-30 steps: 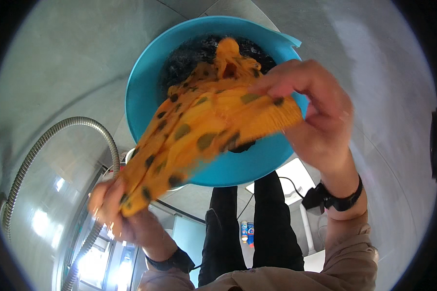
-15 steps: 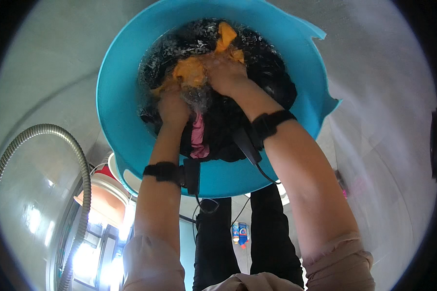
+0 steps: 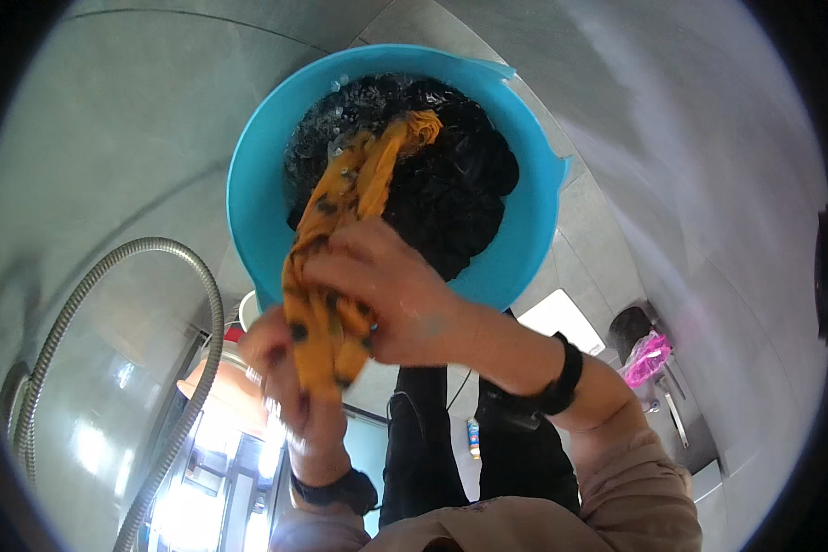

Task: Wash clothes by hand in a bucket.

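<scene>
And it's the orange cloth (image 3: 327, 212), dark-spotted, creased, bunched into a long strip! It slants across the near rim of the blue tub (image 3: 534, 230), the right hand (image 3: 382, 281) around it, lower end at the blurred left hand (image 3: 290, 368), top end crumpled over dark laundry (image 3: 451, 212).

A glossy grey wall (image 3: 110, 138) stands on the left, spotted with white glare, a ribbed metal hose (image 3: 156, 245) arching before it. Grey tiles with thin joints cover the floor (image 3: 584, 244). Another grey wall (image 3: 736, 276) rises rightward. Lower left, bright light fills framed panes (image 3: 193, 506).
</scene>
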The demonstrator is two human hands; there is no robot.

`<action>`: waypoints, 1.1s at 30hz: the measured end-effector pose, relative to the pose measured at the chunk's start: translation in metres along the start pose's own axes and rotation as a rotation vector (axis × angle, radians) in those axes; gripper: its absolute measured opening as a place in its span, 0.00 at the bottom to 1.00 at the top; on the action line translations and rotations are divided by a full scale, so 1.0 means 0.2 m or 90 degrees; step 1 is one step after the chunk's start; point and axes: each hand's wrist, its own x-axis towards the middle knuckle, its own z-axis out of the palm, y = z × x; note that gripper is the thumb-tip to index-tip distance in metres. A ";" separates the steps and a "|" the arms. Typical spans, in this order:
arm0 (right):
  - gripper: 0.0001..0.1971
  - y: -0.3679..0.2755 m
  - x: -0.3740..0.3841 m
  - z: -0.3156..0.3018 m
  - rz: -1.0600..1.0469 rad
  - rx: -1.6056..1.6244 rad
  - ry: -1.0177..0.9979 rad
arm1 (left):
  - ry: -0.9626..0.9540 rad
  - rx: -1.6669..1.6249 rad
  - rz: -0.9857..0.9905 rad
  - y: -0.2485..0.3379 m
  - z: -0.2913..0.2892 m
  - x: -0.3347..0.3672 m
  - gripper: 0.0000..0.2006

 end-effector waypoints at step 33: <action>0.19 0.46 -0.01 0.11 0.605 0.805 0.191 | 0.066 -0.758 -0.404 -0.51 0.13 0.05 0.25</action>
